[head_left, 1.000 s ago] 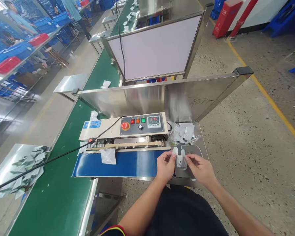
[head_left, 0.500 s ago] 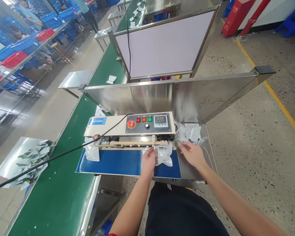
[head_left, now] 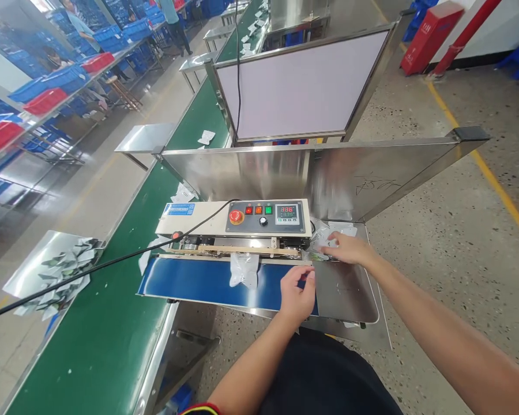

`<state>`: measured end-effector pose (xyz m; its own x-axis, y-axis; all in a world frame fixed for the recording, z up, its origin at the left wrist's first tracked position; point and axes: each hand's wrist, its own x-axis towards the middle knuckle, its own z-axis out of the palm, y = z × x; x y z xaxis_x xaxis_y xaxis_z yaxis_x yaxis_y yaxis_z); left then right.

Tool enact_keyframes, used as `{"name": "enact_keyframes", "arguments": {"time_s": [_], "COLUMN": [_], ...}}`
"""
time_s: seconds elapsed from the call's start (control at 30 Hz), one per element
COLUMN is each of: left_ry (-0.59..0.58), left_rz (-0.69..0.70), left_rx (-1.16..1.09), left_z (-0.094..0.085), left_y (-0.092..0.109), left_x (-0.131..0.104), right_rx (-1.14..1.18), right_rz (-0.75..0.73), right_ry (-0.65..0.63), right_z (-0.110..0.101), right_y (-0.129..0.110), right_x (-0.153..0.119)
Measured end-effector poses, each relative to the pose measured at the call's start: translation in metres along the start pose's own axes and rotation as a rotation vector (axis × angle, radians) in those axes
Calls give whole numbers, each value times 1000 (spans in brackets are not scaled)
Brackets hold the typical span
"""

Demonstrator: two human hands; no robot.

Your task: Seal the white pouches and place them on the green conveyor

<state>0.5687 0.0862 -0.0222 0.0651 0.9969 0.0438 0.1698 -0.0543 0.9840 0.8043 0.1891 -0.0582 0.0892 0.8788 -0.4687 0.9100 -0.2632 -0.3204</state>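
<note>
A band sealing machine with a blue conveyor belt stands in front of me. One clear plastic bag hangs from its sealing band over the belt, apart from both hands. My left hand is over the right end of the belt, its fingers curled towards the thumb, with nothing visible in them. To the right, my right hand reaches over several loose plastic bags beside the machine. Its fingers are apart and touch or nearly touch the bags.
A black cable crosses in front of the machine's left end. A green conveyor runs along the left, with a side tray of filled packets. A metal panel rises behind the machine. Co-workers stand far off at the upper left.
The bag by my left hand has travelled left along the sealer. My left hand has let go and moved right and nearer me. My right hand has moved to the loose bags.
</note>
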Motion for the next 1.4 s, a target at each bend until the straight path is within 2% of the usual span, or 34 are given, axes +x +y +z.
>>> {"name": "enact_keyframes", "arguments": {"time_s": [0.13, 0.27, 0.37, 0.43, 0.53, 0.63, 0.73, 0.8, 0.87, 0.9, 1.0, 1.07, 1.17, 1.23, 1.3, 1.37, 1.4], "left_ry": [-68, -102, -185, -231, -206, -235, -294, -347, -398, -414, -439, -444, -438, -387, -306, -253, -251], "left_rz": [68, 275, 364, 343, 168, 49, 94, 159, 218, 236, 241, 215, 134, 1, -155, -231, -224], "left_rx": [48, 167, 214, 172, 62, 38, 113, 188, 236, 245, 234, 213, 138, 17, -163, -275, -274], "left_z": [11, 19, 28, 33, 34, 31, 30, 30, 30, 29, 27, 26, 22, 15, 5, -5, -10], "left_y": [-9, -17, -15, -12, -10, -13, -20, -26, -32, -34, -38, -38, -38, -38, -35, -29, -26], "left_x": [0, 7, 15, 15, 9, -2, -10, -13, -12, -11, -8, -7, -7, -9, -11, -13, -14], "right_rx": [-51, 0, 239, 498, 852, 1047, 1116, 1103, 1017, 922, 473, 219, 67, 147, 347, 567, 664], "right_rz": [11, 11, -50, -51, -103, -149, -34, 45, 46, -2, -282, -462, -689, -760, -651, -404, -281], "right_ry": [10, 67, -36, -145, -160, -59, 151, 299, 394, 427, 444, 444, 517, 560, 577, 551, 517], "right_z": [-6, -37, -60, -62, -41, 5, 51, 69, 74, 74, 71, 73, 77, 76, 71, 63, 59], "right_y": [-9, -5, 4, 10, 16, 12, 2, 1, 14, 24, 60, 71, 55, 31, 7, -8, -12], "right_x": [-11, -36, -69, -92, -121, -139, -148, -153, -159, -164, -182, -192, -195, -190, -183, -178, -175]}}
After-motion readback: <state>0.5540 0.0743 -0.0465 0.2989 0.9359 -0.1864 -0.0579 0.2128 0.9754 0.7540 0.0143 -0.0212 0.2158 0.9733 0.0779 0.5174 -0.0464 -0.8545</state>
